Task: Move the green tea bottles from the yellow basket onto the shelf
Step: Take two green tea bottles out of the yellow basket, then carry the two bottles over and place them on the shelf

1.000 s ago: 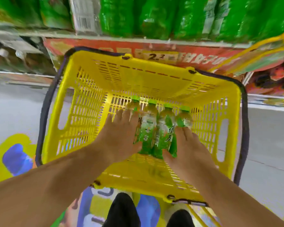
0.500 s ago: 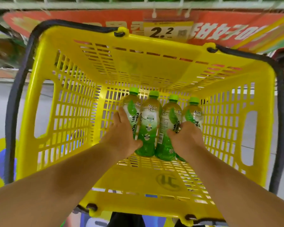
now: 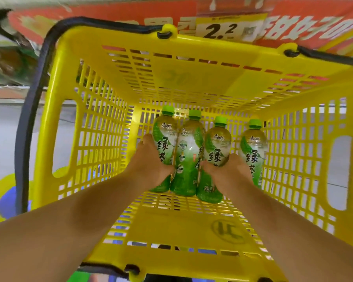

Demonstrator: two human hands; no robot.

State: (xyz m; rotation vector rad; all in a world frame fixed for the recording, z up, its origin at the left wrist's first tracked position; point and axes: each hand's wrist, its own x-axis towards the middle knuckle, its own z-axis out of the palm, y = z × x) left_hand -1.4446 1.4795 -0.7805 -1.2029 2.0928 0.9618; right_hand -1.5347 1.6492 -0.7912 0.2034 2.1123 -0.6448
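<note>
**Both hands on the bottles in the basket**

Four bottles (image 3: pixel 189 151) sit in a row at the centre of the frame, inside the basket (image 3: pixel 102 139). They are clear, smooth plastic with rounded shoulders, glossy green-and-white labels and green screw caps. The basket is hard yellow plastic, its walls and floor a lattice of slots, with dark handles (image 3: pixel 29 119) lying along the rim.

The left hand (image 3: pixel 151 161) grips the first bottle (image 3: pixel 164 135) from the left. Its fingers (image 3: pixel 146 139) curl round the far side, and the thumb lies at the front, next to the second bottle. The right hand (image 3: pixel 226 174) is curled round the third bottle (image 3: pixel 217 143), thumb against its label. The fourth bottle (image 3: pixel 253 147) touches the right side of that hand; whether its fingers hold that one too cannot be told.

Each bottle's long axis runs up the frame, with the caps toward the basket's far wall and the bases toward the person.

Along the top edge, the shelf (image 3: pixel 120 17) carries a red paper strip and a yellow price tag (image 3: pixel 220 30) reading 2.2.
</note>
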